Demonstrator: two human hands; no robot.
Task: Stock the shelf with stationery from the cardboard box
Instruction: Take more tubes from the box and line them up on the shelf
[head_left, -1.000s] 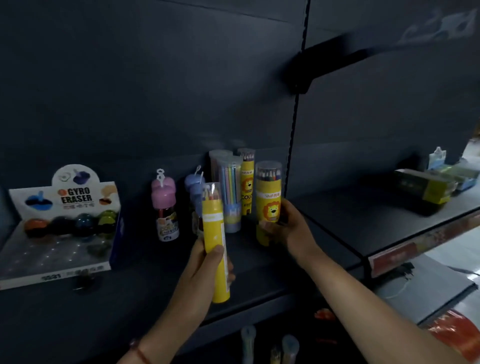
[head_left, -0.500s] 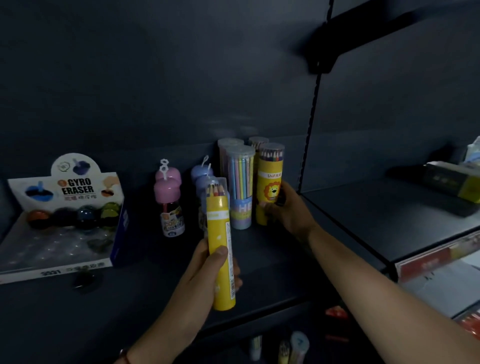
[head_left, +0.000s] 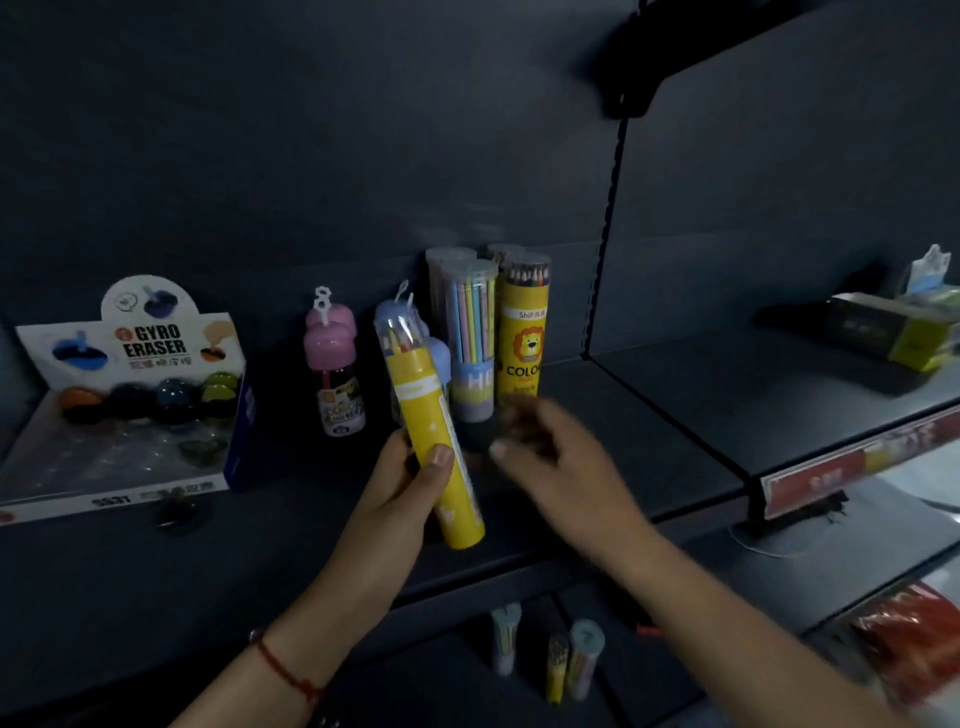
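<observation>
My left hand grips a slim yellow tube of coloured pencils, held upright and tilted slightly left in front of the dark shelf. A wider yellow lion tube of pencils stands on the shelf beside a clear tube of pastel pencils. My right hand hovers blurred just in front of the lion tube, fingers relaxed, holding nothing. The cardboard box is out of view.
A Gyro Eraser display box sits at the left. Pink-capped bottles and blue-capped bottles stand behind the held tube. More pencil tubes stand on the shelf below. Green boxes lie on the right shelf section.
My right hand has let go of the lion tube, which now stands on the shelf, and has drawn back toward me. My left hand still holds the slim yellow tube.
</observation>
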